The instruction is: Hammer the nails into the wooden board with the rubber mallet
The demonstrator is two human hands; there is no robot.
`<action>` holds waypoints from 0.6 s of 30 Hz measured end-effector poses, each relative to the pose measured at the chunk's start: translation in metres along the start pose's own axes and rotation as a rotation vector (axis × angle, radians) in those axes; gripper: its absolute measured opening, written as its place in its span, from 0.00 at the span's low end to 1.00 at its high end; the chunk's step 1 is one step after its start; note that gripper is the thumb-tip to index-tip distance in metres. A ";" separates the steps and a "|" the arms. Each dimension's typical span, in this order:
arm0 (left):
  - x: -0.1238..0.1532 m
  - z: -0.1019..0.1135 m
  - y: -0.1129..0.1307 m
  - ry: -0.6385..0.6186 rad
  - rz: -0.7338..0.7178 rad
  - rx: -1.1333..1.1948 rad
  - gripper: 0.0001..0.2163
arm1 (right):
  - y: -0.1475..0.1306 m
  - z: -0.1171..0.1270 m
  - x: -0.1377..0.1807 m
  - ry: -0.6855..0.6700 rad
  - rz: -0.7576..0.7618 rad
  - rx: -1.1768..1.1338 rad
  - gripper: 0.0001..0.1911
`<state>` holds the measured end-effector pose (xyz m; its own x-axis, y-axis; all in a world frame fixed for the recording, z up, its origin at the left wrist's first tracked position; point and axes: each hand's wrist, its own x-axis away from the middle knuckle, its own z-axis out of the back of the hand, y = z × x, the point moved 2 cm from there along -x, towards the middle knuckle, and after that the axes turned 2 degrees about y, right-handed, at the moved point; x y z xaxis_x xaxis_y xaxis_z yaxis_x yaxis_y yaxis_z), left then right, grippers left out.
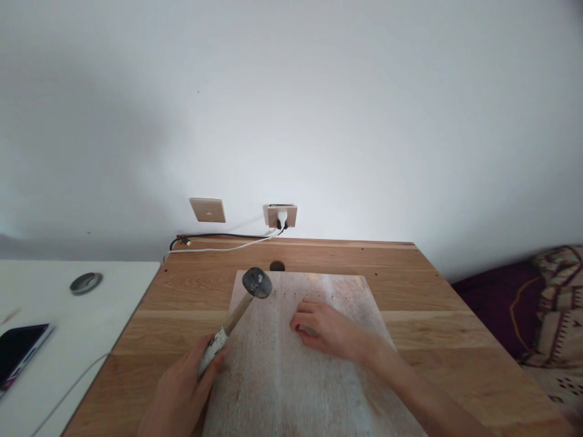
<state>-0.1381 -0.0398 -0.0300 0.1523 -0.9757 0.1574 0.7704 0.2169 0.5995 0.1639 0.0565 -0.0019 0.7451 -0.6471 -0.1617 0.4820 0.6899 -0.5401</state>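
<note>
My left hand (186,385) is wrapped round the pale-taped handle of a rubber mallet (257,283). The mallet's black head is tilted up over the far left part of a worn, whitish wooden board (282,370). On the board rests my right hand (314,328), its fingers curled in and pressed together; whatever they may hold is hidden. Just beyond those fingers runs a row of several small dark dots, nails or holes, too small to tell which.
The board lies on a wooden table (432,321) against a white wall. Cables run along its back edge to a wall socket (282,216). At left, a white table (91,358) bears a round grey dish (86,283) and a dark device (22,349). Patterned fabric (558,303) lies at right.
</note>
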 end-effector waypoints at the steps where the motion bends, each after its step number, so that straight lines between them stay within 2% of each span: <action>1: 0.000 0.000 -0.001 0.004 0.001 0.004 0.19 | 0.005 0.001 -0.004 0.047 -0.017 -0.034 0.11; 5: 0.001 -0.001 -0.006 0.014 0.026 0.019 0.20 | 0.028 -0.003 -0.022 0.295 -0.130 -0.095 0.11; 8: 0.001 -0.002 -0.008 -0.003 0.044 0.031 0.21 | 0.038 -0.012 -0.034 0.384 -0.159 -0.091 0.11; 13: 0.002 -0.003 -0.012 -0.012 0.046 0.062 0.20 | 0.038 -0.025 -0.041 0.342 -0.144 -0.053 0.11; 18: 0.004 -0.003 -0.016 0.007 0.049 0.072 0.20 | 0.035 -0.027 -0.040 0.288 -0.160 -0.006 0.11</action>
<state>-0.1479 -0.0470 -0.0418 0.1932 -0.9639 0.1831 0.7156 0.2661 0.6458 0.1389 0.0979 -0.0367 0.4991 -0.8127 -0.3008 0.5786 0.5709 -0.5825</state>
